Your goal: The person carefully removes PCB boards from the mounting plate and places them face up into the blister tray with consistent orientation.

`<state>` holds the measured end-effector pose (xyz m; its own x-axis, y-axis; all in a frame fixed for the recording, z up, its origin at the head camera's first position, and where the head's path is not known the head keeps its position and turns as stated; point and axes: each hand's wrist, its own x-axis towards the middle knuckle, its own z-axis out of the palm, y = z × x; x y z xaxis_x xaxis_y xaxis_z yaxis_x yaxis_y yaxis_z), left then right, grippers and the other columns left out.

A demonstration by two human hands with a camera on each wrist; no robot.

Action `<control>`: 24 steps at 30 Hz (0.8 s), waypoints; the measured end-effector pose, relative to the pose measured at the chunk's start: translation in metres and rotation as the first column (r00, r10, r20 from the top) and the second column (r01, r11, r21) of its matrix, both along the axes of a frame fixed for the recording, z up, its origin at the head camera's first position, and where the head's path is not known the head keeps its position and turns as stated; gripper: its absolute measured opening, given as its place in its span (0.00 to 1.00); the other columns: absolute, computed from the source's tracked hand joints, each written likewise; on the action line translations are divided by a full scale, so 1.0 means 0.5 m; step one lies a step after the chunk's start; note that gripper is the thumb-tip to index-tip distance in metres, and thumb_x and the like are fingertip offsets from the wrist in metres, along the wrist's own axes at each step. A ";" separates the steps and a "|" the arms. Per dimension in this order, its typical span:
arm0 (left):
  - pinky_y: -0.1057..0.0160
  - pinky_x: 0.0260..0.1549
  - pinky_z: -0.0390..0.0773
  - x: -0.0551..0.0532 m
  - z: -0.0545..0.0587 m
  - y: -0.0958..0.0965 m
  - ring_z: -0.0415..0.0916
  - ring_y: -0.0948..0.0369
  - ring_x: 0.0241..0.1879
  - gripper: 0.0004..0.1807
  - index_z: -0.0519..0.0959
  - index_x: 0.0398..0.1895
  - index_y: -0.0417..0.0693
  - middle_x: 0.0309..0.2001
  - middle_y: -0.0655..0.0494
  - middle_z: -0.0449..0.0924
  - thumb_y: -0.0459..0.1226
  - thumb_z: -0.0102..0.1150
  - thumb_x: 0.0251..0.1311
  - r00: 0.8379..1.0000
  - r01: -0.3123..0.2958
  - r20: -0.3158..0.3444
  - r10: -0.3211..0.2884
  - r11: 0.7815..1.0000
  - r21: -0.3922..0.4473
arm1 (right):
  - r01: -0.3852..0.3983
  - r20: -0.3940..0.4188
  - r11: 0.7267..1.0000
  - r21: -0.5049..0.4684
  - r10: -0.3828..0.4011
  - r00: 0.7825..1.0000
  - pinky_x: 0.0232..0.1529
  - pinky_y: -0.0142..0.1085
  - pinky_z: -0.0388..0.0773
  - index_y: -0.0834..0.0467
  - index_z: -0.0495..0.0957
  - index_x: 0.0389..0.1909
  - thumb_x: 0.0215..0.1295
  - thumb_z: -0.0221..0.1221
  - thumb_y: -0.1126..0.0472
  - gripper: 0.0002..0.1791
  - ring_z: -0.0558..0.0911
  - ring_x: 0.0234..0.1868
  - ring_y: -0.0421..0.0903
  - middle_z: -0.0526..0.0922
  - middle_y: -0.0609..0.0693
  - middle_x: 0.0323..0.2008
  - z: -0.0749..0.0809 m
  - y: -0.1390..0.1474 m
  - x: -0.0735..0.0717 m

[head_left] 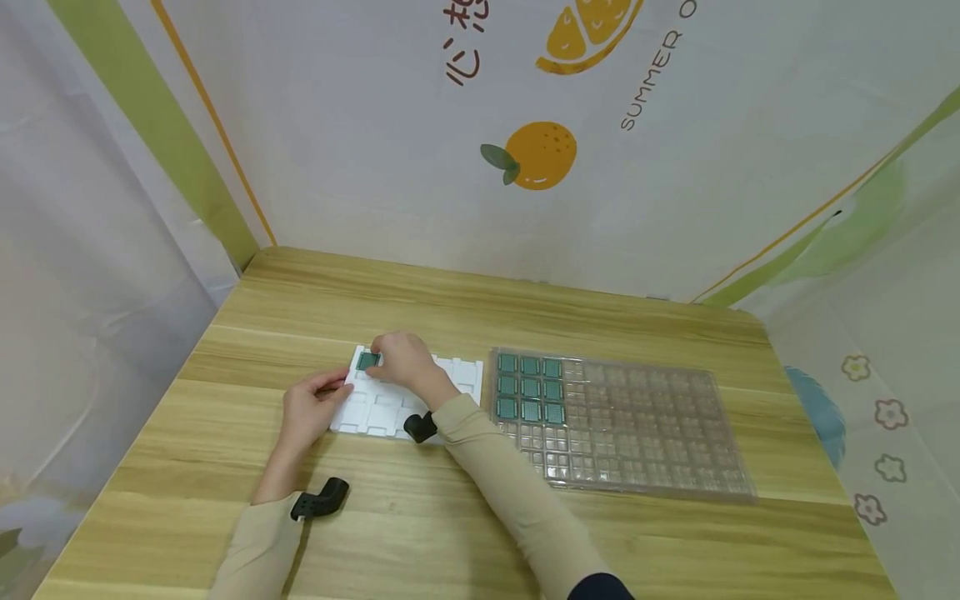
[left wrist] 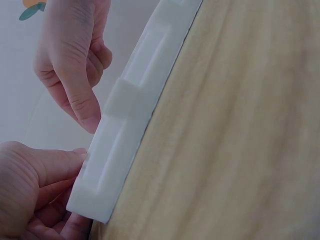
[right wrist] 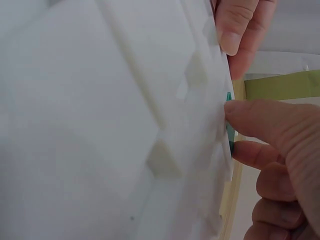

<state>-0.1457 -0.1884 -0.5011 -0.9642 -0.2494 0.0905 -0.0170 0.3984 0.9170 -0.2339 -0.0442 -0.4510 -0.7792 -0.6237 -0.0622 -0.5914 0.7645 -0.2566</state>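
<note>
My left hand grips the left edge of a white plastic tray with moulded compartments, thumb on top and other fingers lower down, as the left wrist view shows. At the tray's far left corner, my right hand pinches a small green circuit board between thumb and index finger. The board sits in or just over the corner compartment; which one I cannot tell. From the right wrist, only a thin sliver of the green board shows between the fingertips. The right forearm hides part of the white tray.
To the right lies a clear plastic tray with rows of small pockets. Several green circuit boards fill its far left pockets. Both trays lie on a wooden table, backed by a printed white curtain.
</note>
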 end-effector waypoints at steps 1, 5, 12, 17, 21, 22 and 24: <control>0.81 0.28 0.73 0.000 0.000 0.000 0.71 0.79 0.28 0.12 0.80 0.43 0.28 0.36 0.35 0.80 0.24 0.60 0.55 1.000 0.000 0.000 0.000 1.000 -0.001 | 0.002 -0.003 1.000 0.003 -0.002 1.000 0.37 0.27 0.74 0.56 0.82 0.45 0.59 0.63 0.50 0.17 0.79 0.35 0.37 0.84 0.45 0.40 0.000 0.000 0.000; 0.82 0.28 0.73 -0.001 0.004 0.002 0.70 0.79 0.28 0.12 0.80 0.43 0.28 0.36 0.35 0.80 0.25 0.60 0.55 1.000 0.001 0.003 -0.001 1.000 -0.006 | 0.014 -0.012 1.000 0.008 -0.013 1.000 0.36 0.27 0.75 0.55 0.82 0.43 0.59 0.63 0.50 0.16 0.79 0.35 0.38 0.84 0.45 0.39 0.000 -0.002 0.000; 0.82 0.28 0.73 0.001 0.009 0.003 0.70 0.79 0.28 0.12 0.80 0.44 0.28 0.36 0.35 0.80 0.25 0.60 0.55 1.000 0.008 0.006 -0.008 1.000 -0.007 | 0.016 -0.015 1.000 0.008 -0.016 1.000 0.36 0.28 0.75 0.56 0.82 0.42 0.58 0.63 0.52 0.14 0.79 0.35 0.39 0.84 0.45 0.38 -0.001 -0.005 0.000; 0.82 0.28 0.73 0.001 0.007 0.001 0.70 0.79 0.29 0.12 0.80 0.44 0.27 0.37 0.34 0.80 0.24 0.60 0.55 1.000 0.014 -0.004 -0.014 1.000 -0.006 | 0.017 -0.018 1.000 -0.013 -0.017 1.000 0.37 0.28 0.75 0.57 0.82 0.42 0.58 0.64 0.53 0.15 0.80 0.36 0.39 0.84 0.46 0.39 -0.004 -0.004 0.000; 0.82 0.29 0.73 0.003 0.006 0.001 0.70 0.79 0.29 0.12 0.80 0.44 0.27 0.37 0.34 0.80 0.24 0.60 0.55 1.000 0.014 -0.003 -0.014 1.000 0.004 | 0.026 -0.008 0.999 -0.037 -0.026 1.000 0.37 0.27 0.74 0.57 0.82 0.44 0.58 0.64 0.53 0.16 0.79 0.36 0.39 0.84 0.46 0.40 -0.002 0.000 0.003; 0.82 0.29 0.73 0.003 0.007 0.001 0.70 0.79 0.29 0.12 0.80 0.44 0.27 0.37 0.34 0.80 0.24 0.60 0.55 1.000 0.014 -0.002 -0.014 1.000 0.006 | 0.027 -0.002 0.999 -0.043 -0.027 1.000 0.37 0.27 0.75 0.57 0.82 0.44 0.58 0.64 0.53 0.16 0.79 0.36 0.39 0.84 0.46 0.41 0.000 0.003 0.005; 0.81 0.28 0.73 0.004 0.007 0.001 0.71 0.79 0.29 0.12 0.80 0.44 0.27 0.37 0.34 0.80 0.24 0.60 0.55 1.000 0.011 0.001 -0.011 1.000 0.012 | 0.035 0.010 0.998 -0.058 -0.034 0.999 0.37 0.27 0.74 0.57 0.82 0.45 0.58 0.64 0.53 0.16 0.79 0.36 0.39 0.84 0.46 0.42 0.004 0.008 0.008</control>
<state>-0.1439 -0.1878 -0.4974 -0.9670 -0.2397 0.0867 -0.0134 0.3873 0.9218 -0.2298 -0.0404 -0.4488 -0.8000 -0.5991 -0.0340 -0.5622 0.7682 -0.3063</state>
